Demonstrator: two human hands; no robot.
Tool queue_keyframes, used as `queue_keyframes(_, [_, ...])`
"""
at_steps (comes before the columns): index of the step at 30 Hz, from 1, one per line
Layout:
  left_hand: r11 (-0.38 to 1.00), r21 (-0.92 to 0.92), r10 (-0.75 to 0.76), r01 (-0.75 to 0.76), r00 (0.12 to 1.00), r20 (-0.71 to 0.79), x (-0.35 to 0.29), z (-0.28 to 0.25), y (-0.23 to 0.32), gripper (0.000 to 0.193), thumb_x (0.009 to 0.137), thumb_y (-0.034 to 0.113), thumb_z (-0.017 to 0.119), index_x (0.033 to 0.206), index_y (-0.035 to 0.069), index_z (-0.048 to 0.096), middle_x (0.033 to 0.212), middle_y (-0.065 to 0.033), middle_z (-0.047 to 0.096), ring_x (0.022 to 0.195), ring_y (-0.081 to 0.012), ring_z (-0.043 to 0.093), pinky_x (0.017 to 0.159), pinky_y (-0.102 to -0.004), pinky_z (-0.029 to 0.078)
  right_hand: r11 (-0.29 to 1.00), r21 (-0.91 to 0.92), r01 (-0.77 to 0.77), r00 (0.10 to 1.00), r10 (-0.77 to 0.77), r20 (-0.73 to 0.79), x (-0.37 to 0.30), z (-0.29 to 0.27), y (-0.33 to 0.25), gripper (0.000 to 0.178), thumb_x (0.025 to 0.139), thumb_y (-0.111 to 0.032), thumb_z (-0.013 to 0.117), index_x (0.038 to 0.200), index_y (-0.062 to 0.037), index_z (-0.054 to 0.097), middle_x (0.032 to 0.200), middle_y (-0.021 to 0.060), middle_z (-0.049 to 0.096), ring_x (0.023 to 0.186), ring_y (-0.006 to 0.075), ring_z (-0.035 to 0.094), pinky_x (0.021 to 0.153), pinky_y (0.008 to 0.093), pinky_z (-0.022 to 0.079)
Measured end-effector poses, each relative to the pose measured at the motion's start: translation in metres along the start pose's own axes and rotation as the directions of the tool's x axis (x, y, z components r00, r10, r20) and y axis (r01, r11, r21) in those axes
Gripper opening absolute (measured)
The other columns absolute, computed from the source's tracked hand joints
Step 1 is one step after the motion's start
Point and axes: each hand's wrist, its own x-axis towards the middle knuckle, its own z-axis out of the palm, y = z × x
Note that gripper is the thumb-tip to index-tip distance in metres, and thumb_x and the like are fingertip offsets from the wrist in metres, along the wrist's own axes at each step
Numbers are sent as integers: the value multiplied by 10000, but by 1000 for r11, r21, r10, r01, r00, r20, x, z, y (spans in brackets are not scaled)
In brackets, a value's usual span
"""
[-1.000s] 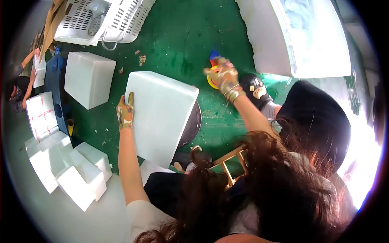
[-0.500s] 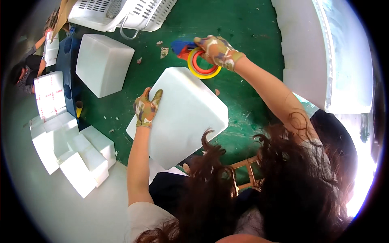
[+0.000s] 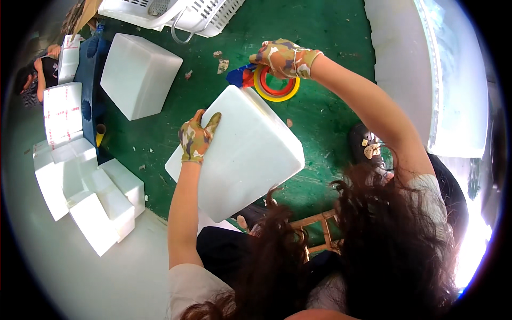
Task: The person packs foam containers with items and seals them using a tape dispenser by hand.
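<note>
A large white foam box (image 3: 242, 154) lies tilted on my lap above the green floor. My left hand (image 3: 196, 140), in a camouflage-patterned glove, presses flat against its left side. My right hand (image 3: 282, 57), gloved the same way, reaches past the far top corner of the box and grips a tape dispenser (image 3: 266, 80) with a yellow and red roll and a blue part. The roll sits right at the box's far edge. My dark hair hides the near part of the box and my lap.
Another white foam box (image 3: 140, 74) stands on the green floor (image 3: 320, 32) at the far left. Several foam boxes (image 3: 88, 192) are stacked at the left. A white plastic basket (image 3: 176, 13) lies at the top. A big white panel (image 3: 426, 74) is at the right. Another person (image 3: 37, 80) sits at the far left.
My right hand has brought the tape dispenser from farther out to the far top corner of the box. The box has come closer and larger in view, with my left hand still on its side.
</note>
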Motion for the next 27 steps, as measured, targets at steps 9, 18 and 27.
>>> queue_keyframes(9, [971, -31, -237, 236, 967, -92, -7, 8, -12, 510, 796, 516, 617, 993, 47, 651, 886, -174, 667, 811, -334, 636, 737, -378, 494, 943, 332, 28, 999, -17, -36, -11, 6, -14, 474, 736, 44, 588, 1186, -96, 530, 1000, 148, 581, 890, 331, 584, 751, 353, 518])
queue_keyframes(18, [810, 304, 516, -501, 856, 36, -109, 21, 107, 746, 831, 424, 592, 1405, 48, 300, 1429, -175, 326, 1313, -349, 311, 1095, -468, 167, 973, 216, 84, 990, -58, -128, 21, 23, -8, 621, 726, 64, 519, 1303, -163, 482, 938, 112, 651, 729, 248, 629, 597, 333, 507])
queue_keyframes(27, [948, 241, 255, -209, 949, -183, -83, 40, 107, 695, 880, 441, 495, 1398, 21, 300, 1435, -202, 304, 1334, -349, 280, 1077, -516, 186, 509, 769, -386, 922, 199, 332, -83, 25, 35, 453, 829, 54, 423, 1241, -106, 525, 1080, 72, 606, 813, 110, 580, 571, 205, 450])
